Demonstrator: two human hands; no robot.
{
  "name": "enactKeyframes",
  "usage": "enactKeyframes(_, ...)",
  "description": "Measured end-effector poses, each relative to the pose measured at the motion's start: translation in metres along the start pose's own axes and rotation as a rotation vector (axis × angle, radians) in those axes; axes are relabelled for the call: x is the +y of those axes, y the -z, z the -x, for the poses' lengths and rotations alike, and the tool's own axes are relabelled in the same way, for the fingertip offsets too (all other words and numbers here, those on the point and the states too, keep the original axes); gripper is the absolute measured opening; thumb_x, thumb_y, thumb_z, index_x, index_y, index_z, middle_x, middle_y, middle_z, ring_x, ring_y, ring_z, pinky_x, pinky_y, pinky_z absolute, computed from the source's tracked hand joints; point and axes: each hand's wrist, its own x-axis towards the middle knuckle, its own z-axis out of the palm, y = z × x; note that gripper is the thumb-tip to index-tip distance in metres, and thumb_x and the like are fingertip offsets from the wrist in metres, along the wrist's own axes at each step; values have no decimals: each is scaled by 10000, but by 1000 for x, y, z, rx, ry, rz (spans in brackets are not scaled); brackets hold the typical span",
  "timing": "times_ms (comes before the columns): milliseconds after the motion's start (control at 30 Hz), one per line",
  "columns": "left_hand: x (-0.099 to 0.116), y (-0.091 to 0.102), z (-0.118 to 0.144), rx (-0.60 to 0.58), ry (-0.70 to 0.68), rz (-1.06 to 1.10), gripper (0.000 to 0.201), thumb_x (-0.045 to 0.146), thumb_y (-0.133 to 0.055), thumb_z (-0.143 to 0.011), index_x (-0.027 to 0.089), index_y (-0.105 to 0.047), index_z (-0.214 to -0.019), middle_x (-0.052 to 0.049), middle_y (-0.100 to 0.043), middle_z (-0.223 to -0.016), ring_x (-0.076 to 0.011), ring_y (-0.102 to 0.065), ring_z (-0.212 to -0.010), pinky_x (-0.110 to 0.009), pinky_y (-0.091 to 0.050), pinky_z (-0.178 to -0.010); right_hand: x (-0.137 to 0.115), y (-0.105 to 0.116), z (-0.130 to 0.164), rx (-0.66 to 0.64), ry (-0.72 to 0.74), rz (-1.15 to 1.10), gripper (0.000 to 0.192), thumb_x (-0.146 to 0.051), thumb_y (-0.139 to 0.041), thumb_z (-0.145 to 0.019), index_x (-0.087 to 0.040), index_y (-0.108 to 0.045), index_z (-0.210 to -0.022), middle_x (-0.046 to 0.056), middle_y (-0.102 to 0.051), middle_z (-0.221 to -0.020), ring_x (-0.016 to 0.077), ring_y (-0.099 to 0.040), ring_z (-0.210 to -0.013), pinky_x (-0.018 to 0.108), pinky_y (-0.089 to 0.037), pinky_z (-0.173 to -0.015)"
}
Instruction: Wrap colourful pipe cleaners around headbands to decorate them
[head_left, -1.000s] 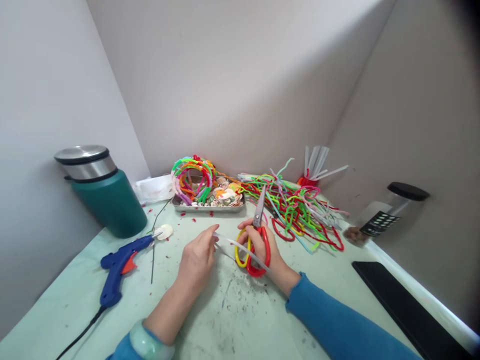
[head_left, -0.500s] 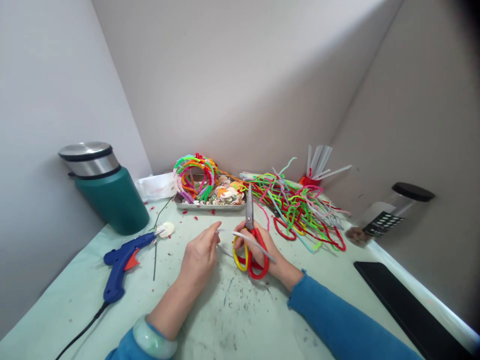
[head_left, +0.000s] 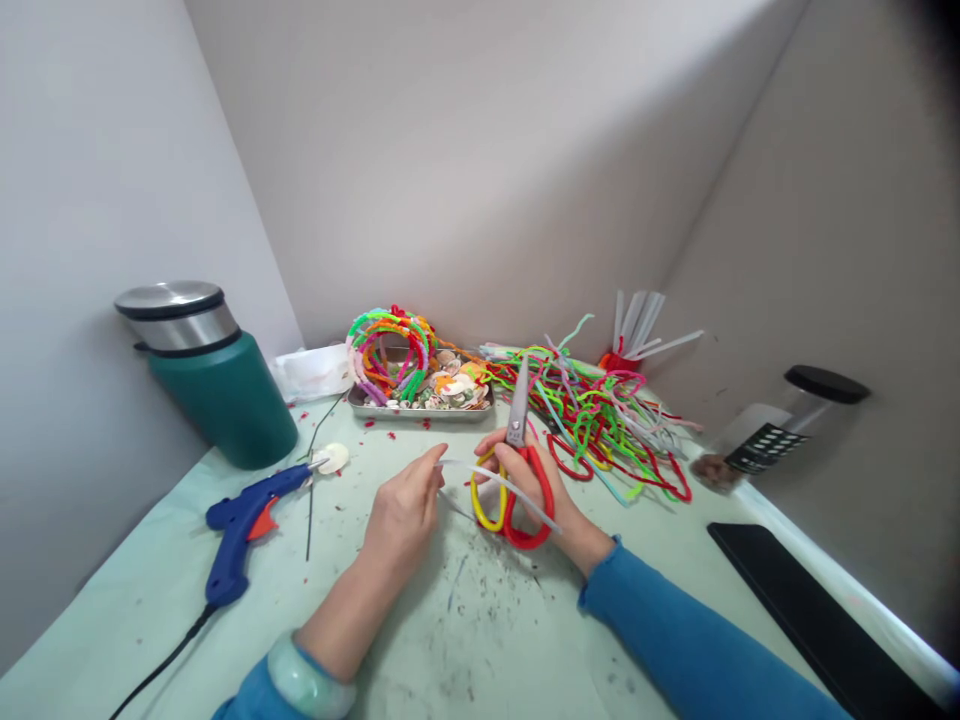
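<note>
Red-and-yellow scissors (head_left: 514,478) sit gripped in the right hand (head_left: 538,487), blades closed, pointing away; the left hand (head_left: 403,517) just beside it pinches 1 end of a white strip (head_left: 496,482) crossing over the right hand's fingers.

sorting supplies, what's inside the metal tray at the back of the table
The metal tray holds small seashells and a bundle of colourful pipe-cleaner hoops standing in its left end. The tray floor beneath them is covered.
</note>
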Motion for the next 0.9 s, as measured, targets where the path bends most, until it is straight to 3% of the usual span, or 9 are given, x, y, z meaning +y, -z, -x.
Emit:
enactKeyframes(100, -1, -1, 0, -1, -5, 3, 353, 182, -344, -892, 105, -545, -1172, -62, -674, -810, -121, -627, -645, -222, -501, -634, 3, -3, 1, -68, -73, -20, 207, -380, -524, -816, -180, -519, -871, 9, -613, -652, 142, -599, -553, 232, -471, -493)
enactKeyframes(233, -1, -1, 0, 1, 4, 0, 348, 190, -346, -892, 119, -544, -1169, -55, -675, -801, -120, -628, -634, -222, -503, -627, 1, -2, 0, -10, -47, -72, 221, -397, -502, -826, -182, -521, -877, 21, -620, -710, 137, -601, -575, 220, -467, -484)
enactKeyframes(400, 0, 0, 0, -13, 20, -2, 344, 209, -343, -899, 130, -544, -1167, -57, -679, -810, -120, -631, -633, -227, -504, -634, 1, 0, 0, -66, -103, -28, 252, -430, -532, -805, -187, -532, -870, 17, -619, -685, 140, -589, -567, 222, -454, -482)
enactKeyframes(733, 1, 1, 0, -10, 21, 1, 363, 238, -328, -906, 109, -549, -1164, -67, -681, -806, -126, -633, -624, -225, -500, -605, -3, 0, -1, -81, -85, -69, 276, -454, -506, -825, -189, -528, -902, 17, -622, -667, 143, -591, -562, 243, -465, -510)
enactKeyframes(900, 2, 2, 0, -12, 41, -2, 367, 254, -317, -908, 127, -552, -1159, -54, -681, -785, -127, -634, -622, -218, -488, -580, -11, 16, -10, 44, 17, 112, 274, -449, -432, -864, -192, -522, -893, 15, -597, -645, 158, -594, -579, 259, -463, -535)
